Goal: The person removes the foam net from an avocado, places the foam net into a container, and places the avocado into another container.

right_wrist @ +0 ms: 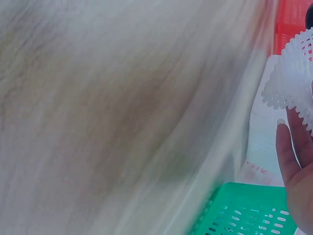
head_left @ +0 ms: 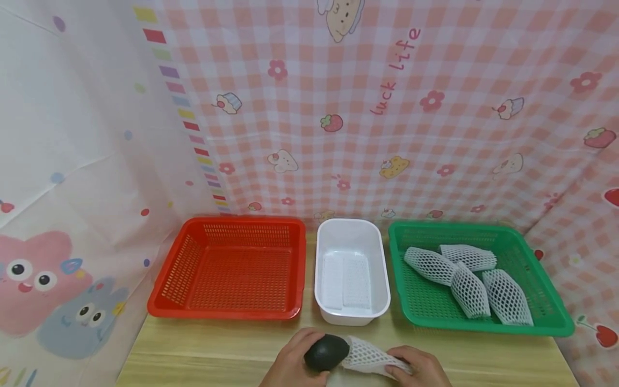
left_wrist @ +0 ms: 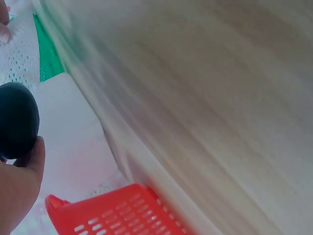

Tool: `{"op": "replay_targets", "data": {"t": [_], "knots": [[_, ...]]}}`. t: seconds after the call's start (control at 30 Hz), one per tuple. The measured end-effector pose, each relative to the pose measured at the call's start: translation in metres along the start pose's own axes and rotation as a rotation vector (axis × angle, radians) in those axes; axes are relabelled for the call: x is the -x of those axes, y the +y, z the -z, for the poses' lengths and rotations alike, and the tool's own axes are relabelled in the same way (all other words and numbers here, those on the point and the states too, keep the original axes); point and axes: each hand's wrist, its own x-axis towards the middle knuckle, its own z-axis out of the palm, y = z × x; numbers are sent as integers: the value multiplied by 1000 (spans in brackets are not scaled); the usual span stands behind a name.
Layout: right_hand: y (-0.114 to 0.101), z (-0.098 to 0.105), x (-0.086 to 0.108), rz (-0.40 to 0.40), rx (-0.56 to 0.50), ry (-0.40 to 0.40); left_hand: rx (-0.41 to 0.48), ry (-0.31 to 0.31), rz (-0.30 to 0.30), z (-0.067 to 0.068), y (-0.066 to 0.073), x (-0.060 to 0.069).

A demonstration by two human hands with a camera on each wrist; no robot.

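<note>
A dark avocado (head_left: 326,352) is in my left hand (head_left: 296,361), whose fingers and thumb curl round it above the front of the table. Its right end meets the mouth of a white foam net sleeve (head_left: 367,357). My right hand (head_left: 419,367) pinches the other end of that sleeve, which looks slack and narrows toward the fingers. In the left wrist view the avocado (left_wrist: 17,120) shows bare on its near side, the thumb against its lower edge. The right wrist view catches the sleeve (right_wrist: 293,73) above partly extended fingers.
Behind the hands stands a white bin (head_left: 352,317) with two flat, white textured pieces inside. To its left is a red basket (head_left: 227,313). On the right, a green basket (head_left: 488,325) holds several net-wrapped items (head_left: 506,296). A patterned cloth (head_left: 309,140) hangs behind the wooden table (head_left: 203,349).
</note>
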Motion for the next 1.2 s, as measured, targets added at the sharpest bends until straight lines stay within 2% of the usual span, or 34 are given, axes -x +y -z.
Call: {"op": "replay_targets", "data": {"t": [0.23,0.47,0.53,0.73,0.83,0.97,1.1,1.2], "knots": [[-10,6,-1,-54,-29,-20,-22,33,-14,11,6,0],[-22,13,-4,-81,-62,-25,-26,140,-190,20,8,-3],[-25,15,-5,-73,-70,-25,-38,167,-215,23,9,-4],[-35,21,-9,4,-77,21,-64,222,-155,32,14,-5],[-41,23,-11,22,-83,60,-92,276,-167,39,14,-8],[-51,27,-13,-44,-106,85,-115,336,-178,49,13,-14],[-61,31,-16,-142,-109,125,-137,374,-150,56,9,-17],[-64,32,-20,-140,-100,168,-153,387,-125,60,7,-18]]}}
